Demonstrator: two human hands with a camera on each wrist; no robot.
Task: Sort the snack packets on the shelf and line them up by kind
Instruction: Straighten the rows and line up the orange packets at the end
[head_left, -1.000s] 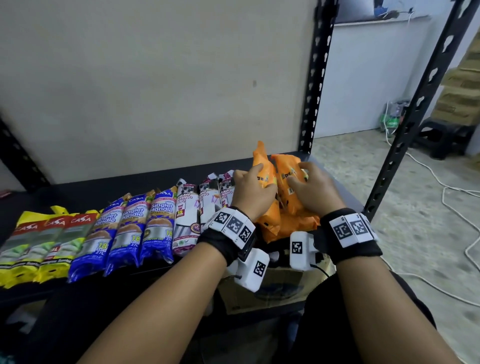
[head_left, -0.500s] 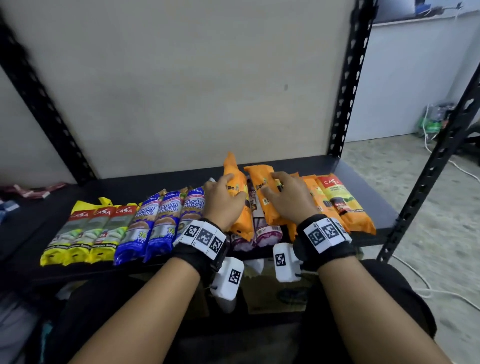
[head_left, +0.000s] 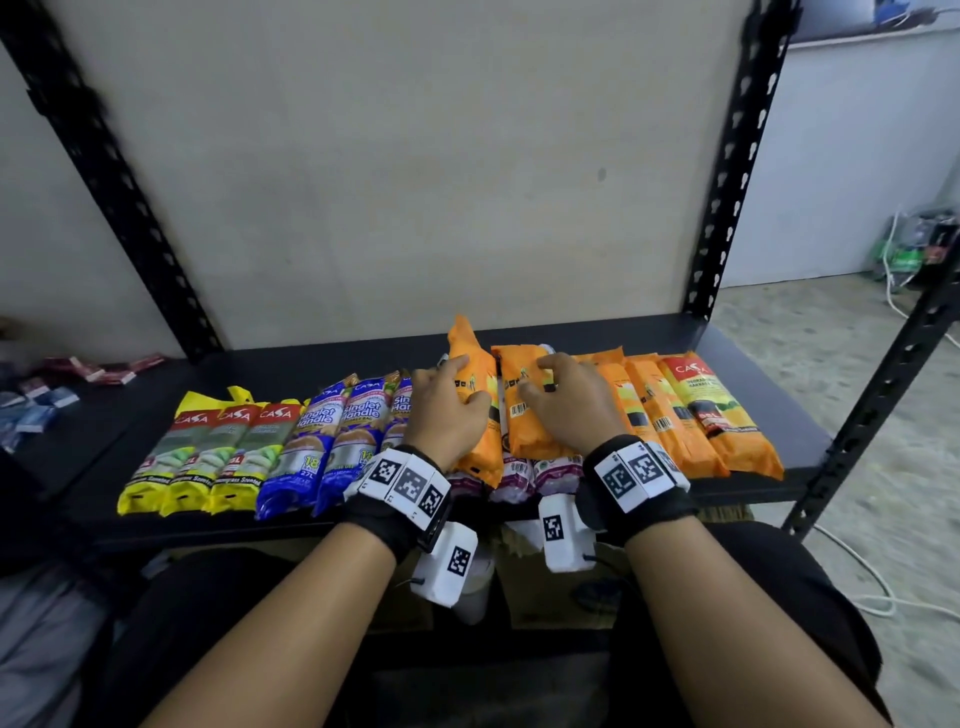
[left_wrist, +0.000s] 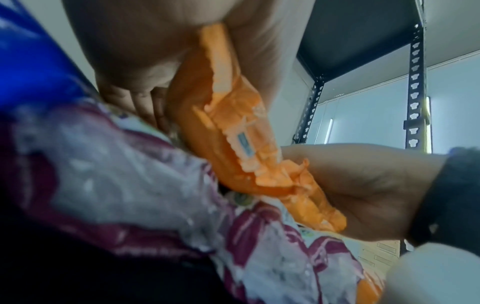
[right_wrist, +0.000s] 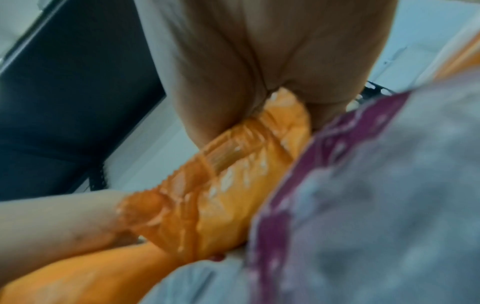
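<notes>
My left hand (head_left: 451, 402) grips an orange packet (head_left: 475, 415) that stands on edge, thumb on its top; in the left wrist view the orange packet (left_wrist: 223, 127) runs between thumb and fingers. My right hand (head_left: 551, 387) holds a second orange packet (head_left: 522, 421) lying flat just to the right, fingers curled over it. Both packets lie on top of purple-and-white packets (head_left: 514, 474), which show blurred in the right wrist view (right_wrist: 389, 205). Three more orange packets (head_left: 691, 415) lie side by side at the right end of the black shelf (head_left: 727, 340).
Three blue packets (head_left: 337, 436) and three yellow packets (head_left: 208, 454) lie in a row left of my hands. Black slotted posts (head_left: 727, 171) stand at the shelf's back corners against a beige back panel. Small boxes (head_left: 36, 410) lie far left. A cable runs over the floor at right.
The head view has swung left and pulled back, so the orange packets at the right end have come into sight. Both hands keep hold of their orange packets over the purple ones.
</notes>
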